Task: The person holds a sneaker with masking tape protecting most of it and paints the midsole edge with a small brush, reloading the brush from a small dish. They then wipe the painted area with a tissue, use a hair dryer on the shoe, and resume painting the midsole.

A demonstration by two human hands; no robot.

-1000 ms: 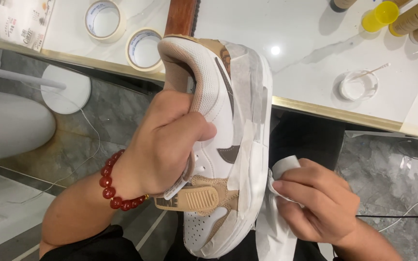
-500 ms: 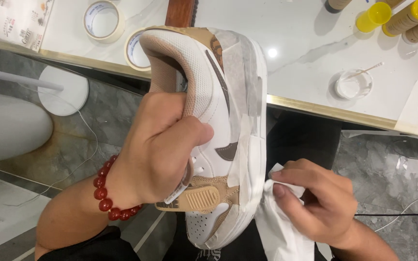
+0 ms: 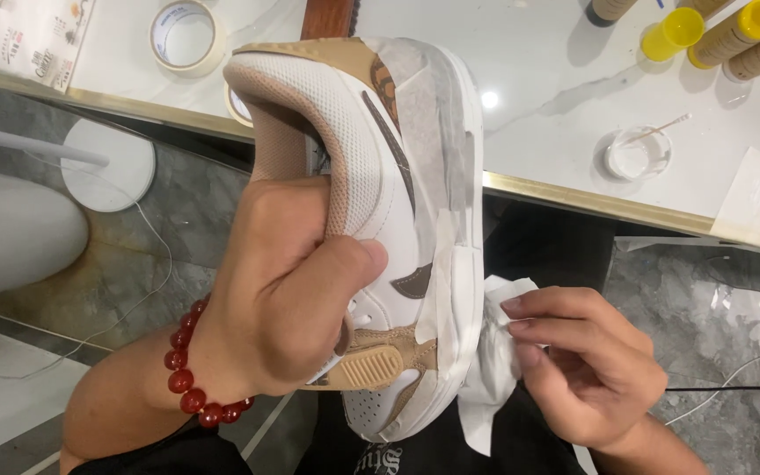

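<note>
We see a printed white sheet at the table's far left corner, and brown yellow-capped bottles far right.

Shoe held upright over the lap, in front of the bench edge, heel end up. Left hand inside the shoe collar, thumb across its side. Right hand just right of the sole, pressing a tissue against it. On the bench: tape roll behind and left of the shoe; small dish with a swab in it to the right; bottles at the far right corner. Bracelet on the left wrist.
</note>
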